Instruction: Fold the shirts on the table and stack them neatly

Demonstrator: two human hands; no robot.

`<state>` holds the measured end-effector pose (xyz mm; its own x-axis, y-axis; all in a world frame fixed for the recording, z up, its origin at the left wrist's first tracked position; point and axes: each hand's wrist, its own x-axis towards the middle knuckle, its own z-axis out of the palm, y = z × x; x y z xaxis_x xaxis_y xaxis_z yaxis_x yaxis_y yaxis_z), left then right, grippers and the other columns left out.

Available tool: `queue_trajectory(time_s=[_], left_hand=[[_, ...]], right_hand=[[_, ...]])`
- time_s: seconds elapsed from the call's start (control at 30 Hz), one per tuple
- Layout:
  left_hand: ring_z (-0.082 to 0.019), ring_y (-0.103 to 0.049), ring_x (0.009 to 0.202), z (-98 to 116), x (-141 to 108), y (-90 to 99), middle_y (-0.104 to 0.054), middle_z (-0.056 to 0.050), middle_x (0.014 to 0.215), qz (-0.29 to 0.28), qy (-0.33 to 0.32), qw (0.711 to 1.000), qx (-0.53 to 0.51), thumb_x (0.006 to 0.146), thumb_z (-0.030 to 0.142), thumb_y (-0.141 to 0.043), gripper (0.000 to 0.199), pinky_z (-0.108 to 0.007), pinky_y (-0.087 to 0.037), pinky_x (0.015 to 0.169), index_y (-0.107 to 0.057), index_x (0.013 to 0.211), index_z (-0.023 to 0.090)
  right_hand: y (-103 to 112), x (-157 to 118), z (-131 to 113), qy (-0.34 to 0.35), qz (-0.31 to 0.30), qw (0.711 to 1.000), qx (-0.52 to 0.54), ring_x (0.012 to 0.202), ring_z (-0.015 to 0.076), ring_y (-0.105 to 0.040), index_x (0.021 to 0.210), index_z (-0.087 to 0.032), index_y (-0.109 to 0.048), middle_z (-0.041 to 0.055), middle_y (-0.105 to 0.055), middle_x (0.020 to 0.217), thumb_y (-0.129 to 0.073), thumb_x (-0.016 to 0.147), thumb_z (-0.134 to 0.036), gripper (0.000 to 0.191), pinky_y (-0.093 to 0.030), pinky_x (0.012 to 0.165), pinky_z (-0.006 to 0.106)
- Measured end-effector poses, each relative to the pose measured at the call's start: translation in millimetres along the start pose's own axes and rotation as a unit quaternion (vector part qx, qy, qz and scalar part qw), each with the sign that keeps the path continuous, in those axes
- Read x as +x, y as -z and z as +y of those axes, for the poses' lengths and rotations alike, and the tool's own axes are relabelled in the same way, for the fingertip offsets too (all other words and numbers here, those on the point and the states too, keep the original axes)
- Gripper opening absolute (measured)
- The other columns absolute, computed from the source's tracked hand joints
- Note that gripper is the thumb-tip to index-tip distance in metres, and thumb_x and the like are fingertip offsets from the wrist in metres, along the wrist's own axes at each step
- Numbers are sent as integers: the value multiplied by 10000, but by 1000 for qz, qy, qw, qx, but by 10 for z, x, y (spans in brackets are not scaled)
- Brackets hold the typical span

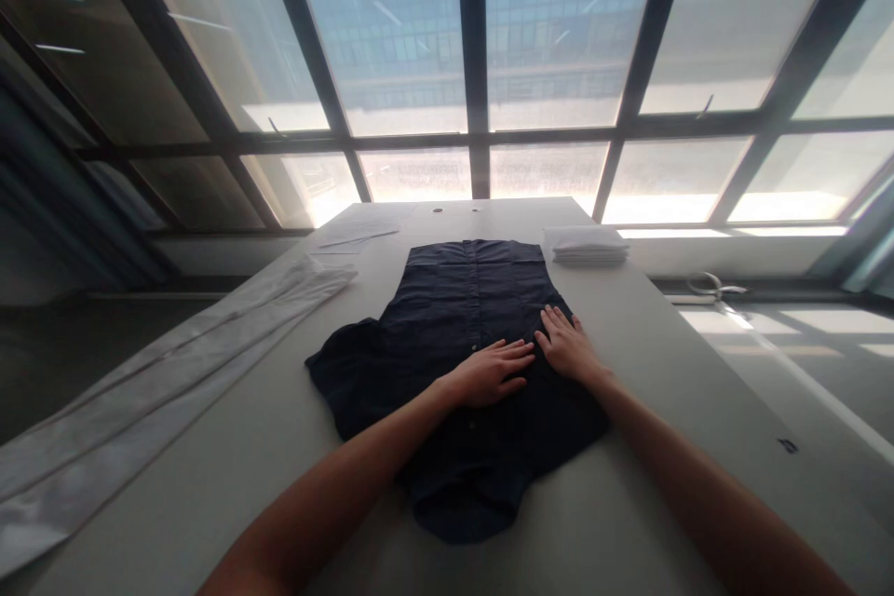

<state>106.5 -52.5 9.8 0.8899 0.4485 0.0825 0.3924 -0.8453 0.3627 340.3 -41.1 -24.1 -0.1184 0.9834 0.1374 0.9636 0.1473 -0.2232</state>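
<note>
A dark navy button-front shirt (440, 298) lies spread on the white table, its collar toward me and its hem at the far end. One short sleeve sticks out on the left. My left hand (489, 372) rests flat on the shirt's middle, right of the button line, fingers stretched to the right. My right hand (565, 345) lies flat near the shirt's right edge, fingers pointing away from me. The fingertips of both hands are close together. Neither hand grips the cloth.
A long white cloth (209, 363) runs along the table's left side. Folded white cloths (590, 247) are stacked at the back right. Thin white sheets (356, 233) lie at the back left. The white table (670, 391) reaches toward large windows. A small dark mark (787, 445) is at right.
</note>
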Motion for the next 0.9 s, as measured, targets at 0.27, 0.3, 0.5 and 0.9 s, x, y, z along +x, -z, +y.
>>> queue_trajectory(time_s=[0.27,0.3,0.5,0.9], left_hand=[[-230,-250,1524,20,-10,32,-323,-18,1632,8,1,1000,-6,1034,368,-498,470,-478,-207,1246,-483,1501,317],[-230,-254,1523,20,-10,33,-325,-17,1632,9,3,1000,-6,1033,370,-498,472,-476,-209,1246,-483,1501,316],[-206,-273,1516,6,-5,0,-335,-35,1627,25,5,1000,-2,1025,365,-492,529,-432,-207,1253,-418,1542,284],[-215,-285,1513,-9,-2,-14,-330,-60,1629,28,26,999,9,1016,355,-502,571,-431,-212,1250,-377,1564,253]], right_hand=[[61,50,230,-122,70,990,31,1511,302,-265,1520,-40,-414,207,-354,1601,-268,1027,-367,609,-190,1210,545],[76,42,235,-127,91,987,39,1510,300,-269,1515,-33,-419,209,-366,1595,-260,1029,-361,607,-198,1210,537],[110,-96,-29,15,124,989,72,1535,224,-208,1547,-124,-409,114,-323,1632,-282,1027,-325,572,-178,1237,456],[40,-128,-145,9,5,1000,6,1538,265,-192,1571,-75,-340,160,-256,1648,-251,1052,-485,667,-138,1238,480]])
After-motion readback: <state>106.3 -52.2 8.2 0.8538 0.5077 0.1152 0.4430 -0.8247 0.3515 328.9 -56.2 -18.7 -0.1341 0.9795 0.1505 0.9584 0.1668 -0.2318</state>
